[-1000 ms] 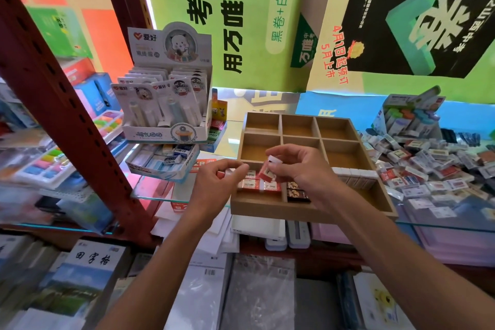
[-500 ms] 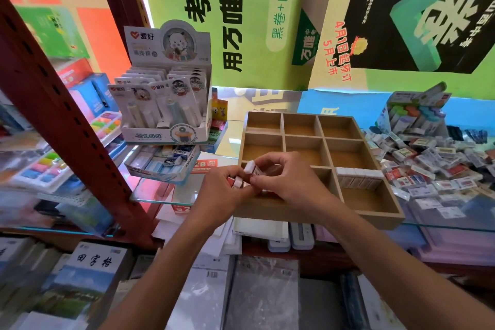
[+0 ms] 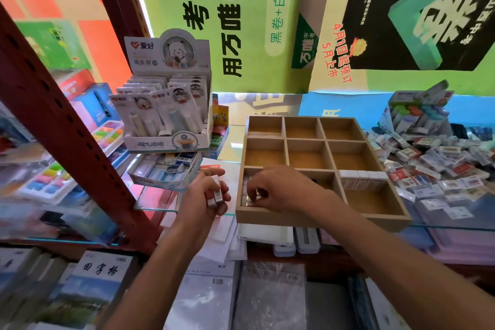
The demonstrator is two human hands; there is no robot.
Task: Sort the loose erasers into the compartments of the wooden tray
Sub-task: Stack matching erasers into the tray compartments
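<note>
Stationery shop shelf: wooden tray [image 3: 316, 215] sits mid-glass. Right hand [image 3: 278, 187] pinches an eraser in the near-left compartment; left hand [image 3: 206, 195], just left, grips spare erasers [image 3: 217, 191] upright. Loose pile [image 3: 439, 169] lies far right, nearer the right hand.

1. Wooden tray [image 3: 316, 218]: back and mid rows, six compartments bare, open from above.
2. Front-left compartment blocked by right hand [image 3: 278, 187]; row of erasers [image 3: 361, 179] fills back of front-right.
3. Left: display box [image 3: 171, 115] and red shelf post [image 3: 67, 126] close in.
4. Right: loose eraser pile [image 3: 439, 169] just beside tray.
</note>
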